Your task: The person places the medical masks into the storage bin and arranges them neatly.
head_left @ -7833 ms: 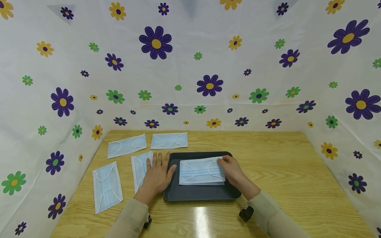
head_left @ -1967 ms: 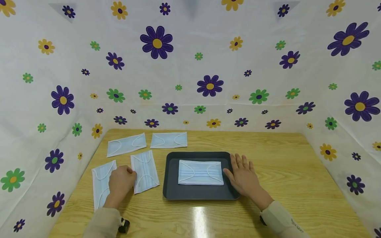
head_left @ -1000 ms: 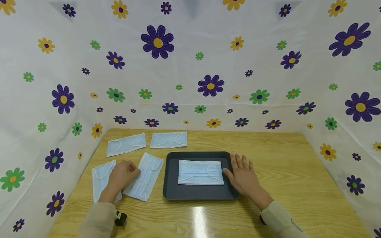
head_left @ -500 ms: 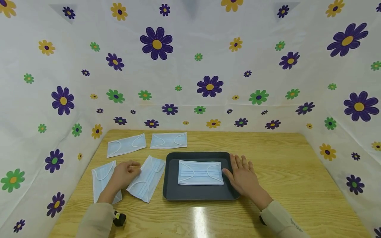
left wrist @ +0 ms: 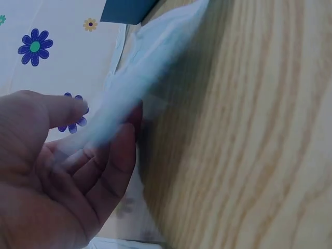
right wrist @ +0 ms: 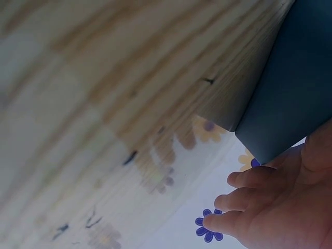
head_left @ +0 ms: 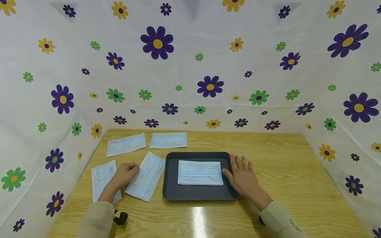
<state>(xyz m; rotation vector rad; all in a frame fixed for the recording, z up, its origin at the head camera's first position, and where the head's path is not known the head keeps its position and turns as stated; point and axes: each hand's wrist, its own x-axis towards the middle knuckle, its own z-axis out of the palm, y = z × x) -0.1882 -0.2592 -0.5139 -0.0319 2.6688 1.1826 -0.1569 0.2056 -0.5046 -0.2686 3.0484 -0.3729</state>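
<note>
My left hand (head_left: 125, 175) pinches the left edge of a pale blue pleated face mask (head_left: 148, 177), which slants just left of the tray. In the left wrist view that mask (left wrist: 150, 62) is blurred and tilted up from the wood, with thumb and curled fingers at its edge. A dark grey tray (head_left: 184, 194) holds neatly stacked face masks (head_left: 200, 173), ear loops on top. Over the tray's right rim lies my right hand (head_left: 244, 177), fingers straight; the right wrist view shows its fingers (right wrist: 254, 197) beside the tray wall (right wrist: 290, 78).
Another mask (head_left: 102, 175) lies under my left forearm, partly hidden. Two more masks, one angled (head_left: 126, 144) and one straighter (head_left: 168, 140), lie at the back left of the wooden table (head_left: 276, 165). A flowered cloth (head_left: 184, 66) stands round the back and sides.
Earlier my right hand held a mask at the tray's stack while my left hand lay at the left rim. Since then my left hand has gripped another mask and turned it, shifting it towards the tray.
</note>
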